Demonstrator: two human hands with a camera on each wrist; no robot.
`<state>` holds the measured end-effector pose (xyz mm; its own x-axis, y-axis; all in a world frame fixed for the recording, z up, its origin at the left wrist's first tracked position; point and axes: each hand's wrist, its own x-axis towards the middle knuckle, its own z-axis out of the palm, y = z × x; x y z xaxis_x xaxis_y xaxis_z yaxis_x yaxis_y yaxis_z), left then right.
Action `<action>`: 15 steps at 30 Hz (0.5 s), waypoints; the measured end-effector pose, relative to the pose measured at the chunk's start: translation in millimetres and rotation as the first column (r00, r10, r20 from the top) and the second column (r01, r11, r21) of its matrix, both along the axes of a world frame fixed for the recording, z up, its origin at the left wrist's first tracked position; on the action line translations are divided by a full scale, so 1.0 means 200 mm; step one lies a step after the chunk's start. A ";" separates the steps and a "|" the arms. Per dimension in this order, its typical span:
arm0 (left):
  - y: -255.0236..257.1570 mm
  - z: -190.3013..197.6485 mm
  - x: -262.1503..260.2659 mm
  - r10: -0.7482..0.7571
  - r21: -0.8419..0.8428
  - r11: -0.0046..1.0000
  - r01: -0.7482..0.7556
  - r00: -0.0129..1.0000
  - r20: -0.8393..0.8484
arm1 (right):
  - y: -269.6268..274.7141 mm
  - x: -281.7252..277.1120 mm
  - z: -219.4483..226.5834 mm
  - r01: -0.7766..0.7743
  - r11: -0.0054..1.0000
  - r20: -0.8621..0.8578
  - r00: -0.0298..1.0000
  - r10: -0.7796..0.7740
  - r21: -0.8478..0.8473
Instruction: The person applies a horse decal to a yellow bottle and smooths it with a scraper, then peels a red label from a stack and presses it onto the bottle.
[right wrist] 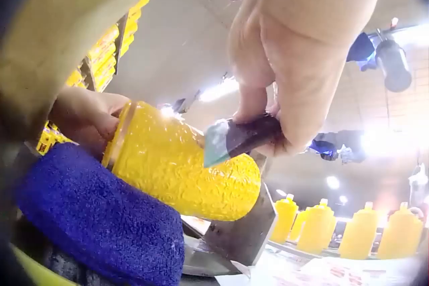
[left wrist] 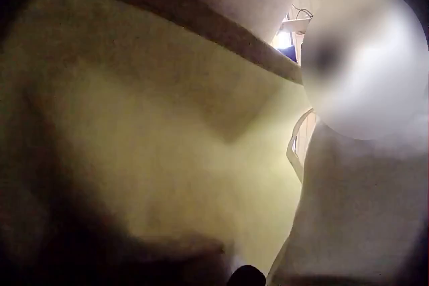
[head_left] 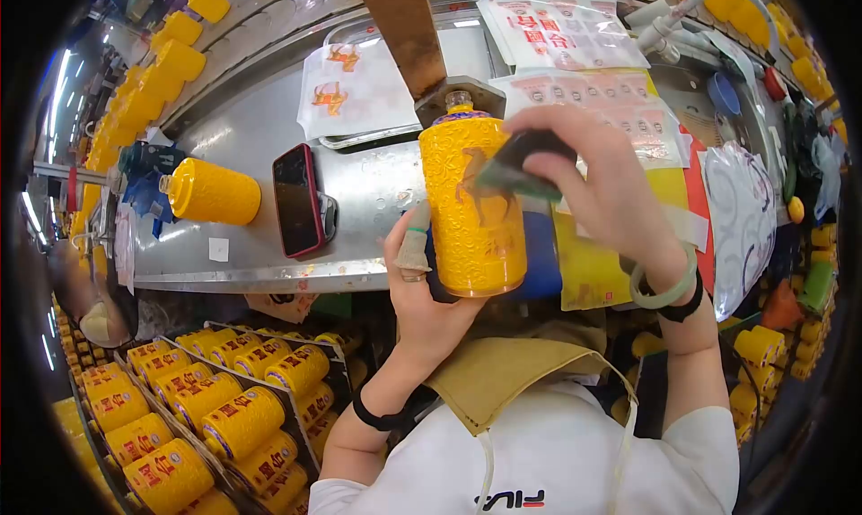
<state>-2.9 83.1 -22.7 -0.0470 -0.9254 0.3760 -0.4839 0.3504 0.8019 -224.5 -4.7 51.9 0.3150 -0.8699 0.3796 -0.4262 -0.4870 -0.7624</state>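
Note:
A yellow embossed bottle (head_left: 449, 219) with a brown horse picture on its side stands tilted at the bench edge. Its glass neck meets a metal bracket (head_left: 489, 97) on a brown post. My left hand (head_left: 426, 313) grips the bottle low down, with a cloth finger cover on one finger. Between thumb and fingers, my right hand (head_left: 606, 178) pinches a dark scraper (head_left: 530, 160) with a greenish edge, which lies against the horse picture. In the right wrist view the scraper (right wrist: 241, 140) touches the bottle's side (right wrist: 177, 165). Mostly blurred apron (left wrist: 167, 152) fills the left wrist view.
Another yellow bottle (head_left: 215, 192) and a red-cased phone (head_left: 299, 199) lie on the metal bench. Printed decal sheets (head_left: 561, 30) are at the back. A blue towel (right wrist: 100, 215) lies below the held bottle. Crates of finished bottles (head_left: 242, 425) stand at lower left.

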 end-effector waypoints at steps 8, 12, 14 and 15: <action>0.00 -0.02 -0.01 0.009 0.010 1.000 -0.008 0.995 -0.096 | -0.03 0.12 0.07 -0.221 0.788 -0.331 0.943 0.024 -0.575; 0.00 -0.02 0.00 0.022 -0.019 1.000 -0.023 0.998 -0.062 | 0.15 0.15 0.05 -0.279 0.797 -0.395 0.917 0.056 -0.535; -0.01 -0.04 0.01 0.004 -0.039 0.999 -0.006 0.999 -0.037 | 0.20 0.16 0.03 -0.352 0.790 -0.363 0.915 0.176 -0.502; -0.01 -0.04 0.01 0.006 -0.040 0.999 -0.008 0.999 -0.039 | 0.19 0.15 0.04 -0.355 0.789 -0.365 0.914 0.178 -0.502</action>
